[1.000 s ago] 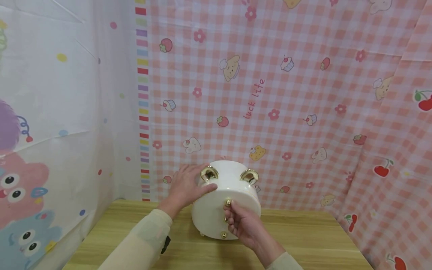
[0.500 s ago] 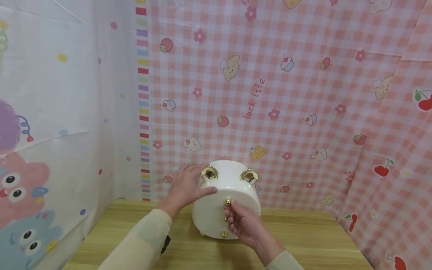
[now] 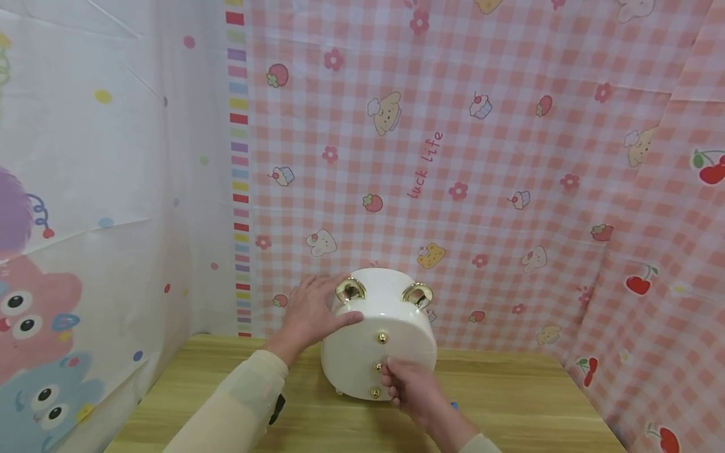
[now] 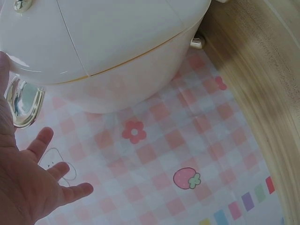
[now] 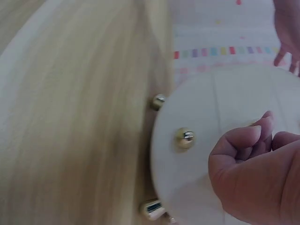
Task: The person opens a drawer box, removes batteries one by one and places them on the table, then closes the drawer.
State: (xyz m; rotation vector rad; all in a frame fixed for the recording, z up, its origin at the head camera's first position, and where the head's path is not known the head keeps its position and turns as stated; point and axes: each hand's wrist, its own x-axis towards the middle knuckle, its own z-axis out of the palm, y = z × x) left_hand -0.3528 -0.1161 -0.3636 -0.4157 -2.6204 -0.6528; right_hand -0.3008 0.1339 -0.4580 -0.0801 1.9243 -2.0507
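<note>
A white rounded jewelry box (image 3: 345, 358) with two gold ears (image 3: 418, 294) stands on the wooden table, a column of gold knobs on its front. Thin seams cross its face in the left wrist view. My left hand (image 3: 311, 311) rests at its upper left by the other ear, thumb on the front edge; in the left wrist view several fingers (image 4: 70, 192) are spread. My right hand (image 3: 416, 390) pinches the middle knob (image 3: 377, 366), which its curled fingers mostly hide in the right wrist view. The top knob (image 3: 382, 338) and bottom knob (image 3: 376, 393) are uncovered.
The wooden table (image 3: 510, 402) reaches out to both sides of the box. A pink checked cloth (image 3: 453, 220) hangs close behind, and a white printed cloth (image 3: 113, 157) hangs at the left. A small blue thing (image 3: 454, 406) shows beside the right wrist.
My right hand has gone down from the top knob to the middle knob. The left hand and the box have stayed in place.
</note>
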